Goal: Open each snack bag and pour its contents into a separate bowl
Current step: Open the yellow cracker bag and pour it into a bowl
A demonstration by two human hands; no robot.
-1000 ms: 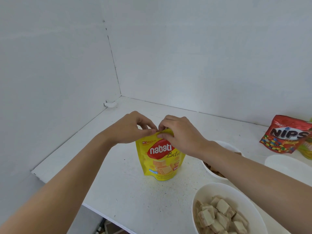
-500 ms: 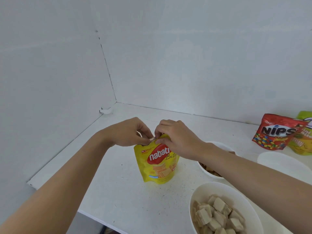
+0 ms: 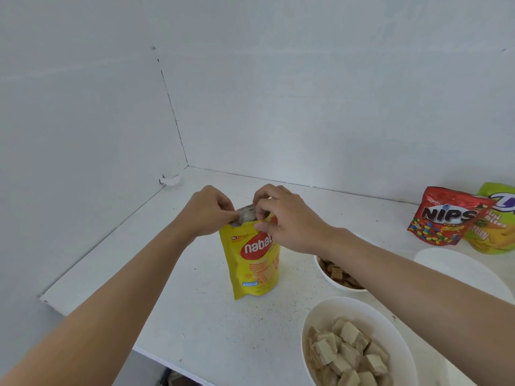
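Observation:
A yellow Nabati bag [image 3: 255, 270] stands upright on the white table [image 3: 195, 324]. My left hand [image 3: 207, 211] pinches the torn top strip at the bag's left corner, where the silver lining shows. My right hand [image 3: 287, 218] grips the top edge on the right side. A white bowl of pale wafer cubes [image 3: 354, 349] sits at the near right. Behind my right forearm is a second bowl [image 3: 338, 274] holding brown snacks. An empty white bowl [image 3: 457, 271] lies at the far right. A red Nips bag [image 3: 446, 215] and a green-yellow bag [image 3: 493, 221] stand by the back wall.
White walls close in the table at the back and left, meeting in a corner. A small white bracket [image 3: 170, 180] sits at the left wall's base. The table's front edge runs diagonally below my left forearm.
The bag's top has been torn apart at the left corner, exposing the silver inside. My left hand has pulled the strip up and back, away from my right hand.

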